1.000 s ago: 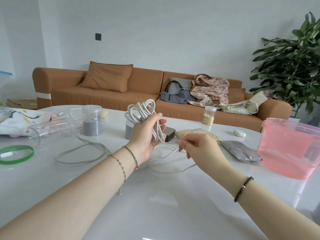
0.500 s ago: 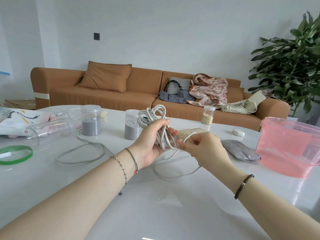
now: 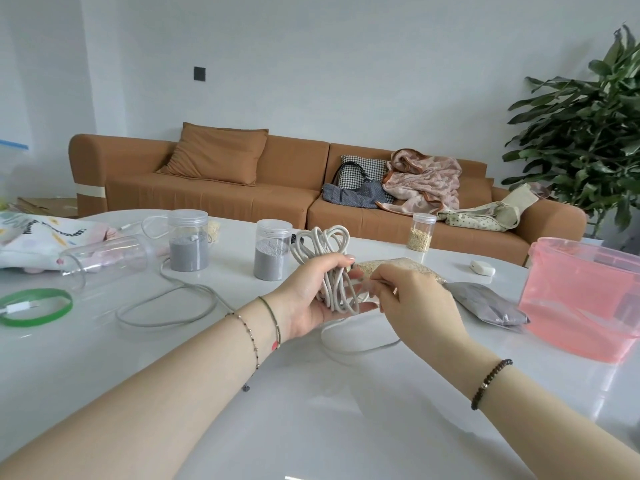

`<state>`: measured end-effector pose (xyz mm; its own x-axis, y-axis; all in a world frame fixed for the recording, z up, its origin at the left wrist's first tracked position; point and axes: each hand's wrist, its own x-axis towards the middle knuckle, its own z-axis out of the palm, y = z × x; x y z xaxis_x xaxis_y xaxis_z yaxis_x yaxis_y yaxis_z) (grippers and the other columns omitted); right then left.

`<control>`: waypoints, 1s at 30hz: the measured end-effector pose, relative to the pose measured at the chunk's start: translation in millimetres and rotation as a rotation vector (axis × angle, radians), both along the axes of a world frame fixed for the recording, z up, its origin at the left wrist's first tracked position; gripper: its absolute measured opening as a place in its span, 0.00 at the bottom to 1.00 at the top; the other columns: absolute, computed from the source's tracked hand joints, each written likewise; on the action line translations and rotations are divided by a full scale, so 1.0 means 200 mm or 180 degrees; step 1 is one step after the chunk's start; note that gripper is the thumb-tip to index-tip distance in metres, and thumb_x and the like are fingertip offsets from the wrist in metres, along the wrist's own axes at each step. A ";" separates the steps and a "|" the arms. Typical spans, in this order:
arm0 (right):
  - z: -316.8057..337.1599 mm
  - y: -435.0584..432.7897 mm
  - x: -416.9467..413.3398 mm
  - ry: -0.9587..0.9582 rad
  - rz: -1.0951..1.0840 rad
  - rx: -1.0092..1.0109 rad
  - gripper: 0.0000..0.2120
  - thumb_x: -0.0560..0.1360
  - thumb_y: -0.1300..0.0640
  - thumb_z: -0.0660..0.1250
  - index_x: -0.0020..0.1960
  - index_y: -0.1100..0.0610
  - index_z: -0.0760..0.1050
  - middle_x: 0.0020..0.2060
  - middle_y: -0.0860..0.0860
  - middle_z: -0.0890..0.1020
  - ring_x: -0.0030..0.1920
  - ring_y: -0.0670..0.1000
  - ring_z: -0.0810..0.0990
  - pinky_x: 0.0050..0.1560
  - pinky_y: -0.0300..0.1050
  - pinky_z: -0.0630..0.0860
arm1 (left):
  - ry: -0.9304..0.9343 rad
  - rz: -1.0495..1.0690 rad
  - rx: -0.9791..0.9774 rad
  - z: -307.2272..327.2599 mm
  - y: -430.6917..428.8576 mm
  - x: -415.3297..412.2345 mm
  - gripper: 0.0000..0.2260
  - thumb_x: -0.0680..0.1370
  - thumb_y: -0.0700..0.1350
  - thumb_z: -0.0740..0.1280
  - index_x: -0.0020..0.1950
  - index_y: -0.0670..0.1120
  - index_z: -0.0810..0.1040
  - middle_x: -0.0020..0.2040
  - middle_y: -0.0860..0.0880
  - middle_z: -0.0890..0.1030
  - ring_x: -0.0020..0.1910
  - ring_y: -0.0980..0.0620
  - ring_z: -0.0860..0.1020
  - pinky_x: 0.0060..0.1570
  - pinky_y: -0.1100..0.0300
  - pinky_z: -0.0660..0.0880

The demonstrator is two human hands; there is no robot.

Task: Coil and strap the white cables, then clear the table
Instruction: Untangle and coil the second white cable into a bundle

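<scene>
"Just above the near counter (image 3: 311, 427), what is being held, and how?"

"The white cable (image 3: 329, 251) is gathered into a coil in the left hand (image 3: 308, 299). The thumb is laid across the top of the loops and the fingers (image 3: 363, 307) are curled under them, so the bundle is clamped. The right hand (image 3: 419, 299) is set against the coil with its fingers bent in. The strand seems to be pinched there, though the contact itself is hidden."

"How is the winding best done?"

"A loose tail (image 3: 356, 348) is draped on the counter below both hands. It should be fed through the right-hand pinch under light tension. Each turn should be laid beside the last and matched in size, while the coil is pressed flat by the thumb so that nothing springs open. The cord looks round, smooth and rather stiff — loops of that kind are likely to splay if the hold is eased before a strap is put on."

"And farther off?"

"A second cable (image 3: 166, 306) is sprawled uncoiled to the left, near a green band (image 3: 34, 306). Behind it two clear jars (image 3: 188, 244) of grey granules are stood upright, and an empty jar (image 3: 107, 254) is laid on its side. To the right a grey pouch (image 3: 485, 303) is slumped beside a translucent pink tub (image 3: 581, 299). Beyond the glossy white top, a brown sofa (image 3: 242, 195) and a leafy plant (image 3: 581, 133) are seen."
</scene>
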<state>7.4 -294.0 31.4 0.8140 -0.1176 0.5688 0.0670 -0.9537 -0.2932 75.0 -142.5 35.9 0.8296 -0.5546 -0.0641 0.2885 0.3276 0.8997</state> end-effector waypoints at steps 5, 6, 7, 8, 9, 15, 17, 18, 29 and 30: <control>0.06 0.00 -0.04 0.0026 -0.0598 -0.0265 0.23 0.72 0.33 0.66 0.36 0.53 0.75 0.30 0.48 0.77 0.35 0.52 0.75 0.31 0.44 0.64 | -0.0125 -0.0432 0.0283 -0.02 -0.01 -0.02 0.09 0.81 0.42 0.65 0.56 0.38 0.79 0.51 0.41 0.83 0.50 0.43 0.84 0.46 0.52 0.83; 0.07 0.00 -0.04 0.0013 -0.0680 -0.0217 0.26 0.70 0.32 0.68 0.35 0.56 0.72 0.29 0.48 0.76 0.33 0.51 0.74 0.30 0.44 0.64 | -0.0168 -0.0465 0.0338 -0.02 -0.01 -0.02 0.08 0.81 0.42 0.64 0.56 0.40 0.79 0.49 0.43 0.84 0.49 0.44 0.84 0.45 0.54 0.83; 0.07 0.01 -0.04 0.0016 -0.0711 -0.0089 0.29 0.67 0.32 0.71 0.33 0.57 0.69 0.27 0.48 0.73 0.30 0.51 0.71 0.30 0.45 0.63 | -0.0194 -0.0462 0.0384 -0.02 -0.01 -0.03 0.07 0.81 0.42 0.64 0.54 0.41 0.79 0.46 0.44 0.84 0.46 0.45 0.85 0.43 0.56 0.82; 0.07 0.00 -0.04 0.0035 -0.0671 0.0154 0.31 0.65 0.32 0.73 0.31 0.58 0.65 0.25 0.48 0.70 0.28 0.51 0.67 0.30 0.45 0.61 | -0.0211 -0.0437 0.0429 -0.02 -0.01 -0.03 0.06 0.81 0.43 0.64 0.52 0.42 0.78 0.43 0.45 0.85 0.42 0.47 0.84 0.40 0.58 0.81; 0.06 0.00 -0.03 0.0057 -0.0541 0.0486 0.32 0.63 0.32 0.75 0.30 0.57 0.63 0.25 0.48 0.66 0.28 0.52 0.64 0.30 0.45 0.60 | -0.0227 -0.0391 0.0468 -0.02 0.00 -0.02 0.05 0.81 0.43 0.65 0.49 0.43 0.77 0.40 0.46 0.84 0.37 0.49 0.82 0.37 0.59 0.80; 0.07 0.00 -0.01 0.0140 0.0389 0.1873 0.20 0.72 0.49 0.75 0.32 0.62 0.74 0.24 0.51 0.69 0.23 0.50 0.72 0.27 0.40 0.70 | -0.0409 0.0097 0.0506 -0.02 0.03 0.03 0.04 0.80 0.42 0.66 0.48 0.43 0.77 0.42 0.43 0.84 0.29 0.54 0.73 0.30 0.62 0.72; 0.07 0.00 -0.02 0.0213 0.0676 0.2096 0.15 0.76 0.53 0.71 0.34 0.59 0.79 0.24 0.52 0.71 0.22 0.52 0.73 0.30 0.48 0.76 | -0.0410 0.0532 0.0307 -0.02 0.04 0.05 0.03 0.80 0.42 0.66 0.48 0.43 0.76 0.38 0.44 0.84 0.28 0.54 0.75 0.30 0.62 0.73; 0.07 0.01 -0.02 0.0250 0.0838 0.2207 0.13 0.78 0.55 0.70 0.36 0.58 0.80 0.24 0.52 0.71 0.22 0.52 0.72 0.30 0.52 0.77 | -0.0378 0.0785 0.0146 -0.02 0.04 0.06 0.03 0.80 0.41 0.66 0.48 0.42 0.76 0.36 0.44 0.83 0.27 0.55 0.76 0.30 0.63 0.73; 0.08 -0.05 -0.03 -0.1001 0.0113 0.0412 0.05 0.78 0.48 0.67 0.46 0.43 0.81 0.29 0.36 0.76 0.36 0.47 0.74 0.34 0.45 0.68 | -0.0347 0.0064 0.0317 -0.04 -0.01 -0.01 0.06 0.79 0.43 0.67 0.43 0.42 0.76 0.33 0.45 0.78 0.28 0.52 0.73 0.28 0.61 0.71; 0.09 -0.07 -0.03 -0.1080 0.0125 0.0359 0.05 0.78 0.48 0.67 0.47 0.43 0.82 0.29 0.36 0.75 0.36 0.47 0.74 0.34 0.44 0.68 | -0.0300 -0.0083 0.0241 -0.04 -0.02 -0.02 0.06 0.80 0.43 0.67 0.45 0.42 0.77 0.33 0.45 0.78 0.28 0.52 0.73 0.27 0.61 0.71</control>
